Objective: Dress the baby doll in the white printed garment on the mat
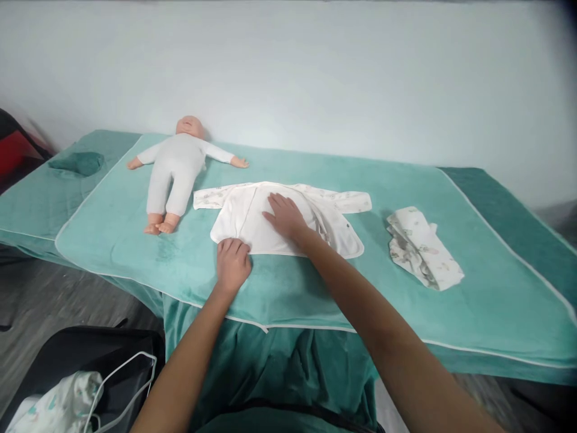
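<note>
A white baby garment (252, 219) with long sleeves lies spread flat in the middle of the teal mat (135, 240). My right hand (285, 215) rests flat on the garment's body, fingers stretched out. My left hand (232, 261) sits at the garment's lower left edge, fingers curled down onto the hem. A baby doll (175, 168) in a pale grey suit lies on its back at the far left of the mat.
A folded patterned cloth (424, 248) lies on the mat to the right. A dark green bundle (77, 163) sits at the far left. A black bag (85, 373) with patterned fabric and a white wire hanger stands on the floor at lower left. A wall runs behind.
</note>
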A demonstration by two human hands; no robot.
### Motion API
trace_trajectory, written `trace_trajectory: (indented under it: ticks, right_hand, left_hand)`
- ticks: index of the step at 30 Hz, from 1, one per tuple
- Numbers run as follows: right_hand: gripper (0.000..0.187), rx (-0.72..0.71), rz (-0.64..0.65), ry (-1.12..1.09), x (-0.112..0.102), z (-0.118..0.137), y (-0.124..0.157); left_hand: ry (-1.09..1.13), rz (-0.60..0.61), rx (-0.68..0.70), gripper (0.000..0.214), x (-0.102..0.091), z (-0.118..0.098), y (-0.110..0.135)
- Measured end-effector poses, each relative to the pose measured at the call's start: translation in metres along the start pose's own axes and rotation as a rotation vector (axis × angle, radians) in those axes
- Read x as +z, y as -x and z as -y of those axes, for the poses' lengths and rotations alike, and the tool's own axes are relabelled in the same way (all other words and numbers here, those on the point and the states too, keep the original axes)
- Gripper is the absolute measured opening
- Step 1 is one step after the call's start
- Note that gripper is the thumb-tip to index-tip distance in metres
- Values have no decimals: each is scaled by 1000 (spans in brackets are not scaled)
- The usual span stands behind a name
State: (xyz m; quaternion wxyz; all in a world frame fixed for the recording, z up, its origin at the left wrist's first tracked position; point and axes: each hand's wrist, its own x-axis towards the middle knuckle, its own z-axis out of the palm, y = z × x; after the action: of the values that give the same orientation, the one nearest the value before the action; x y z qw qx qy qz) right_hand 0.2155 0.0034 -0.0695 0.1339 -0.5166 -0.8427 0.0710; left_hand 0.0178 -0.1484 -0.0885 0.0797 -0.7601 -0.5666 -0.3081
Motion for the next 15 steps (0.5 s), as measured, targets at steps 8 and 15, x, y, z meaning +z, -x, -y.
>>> trace_trajectory:
  ticks: [8, 15]
  right_hand:
    - [64, 8, -44, 29, -1, -38, -36]
    - [66, 41, -11, 84, 5, -23, -23]
  left_hand:
    - [24, -17, -7, 21, 3, 1, 2]
    - [28, -39, 5, 21, 3, 1, 3]
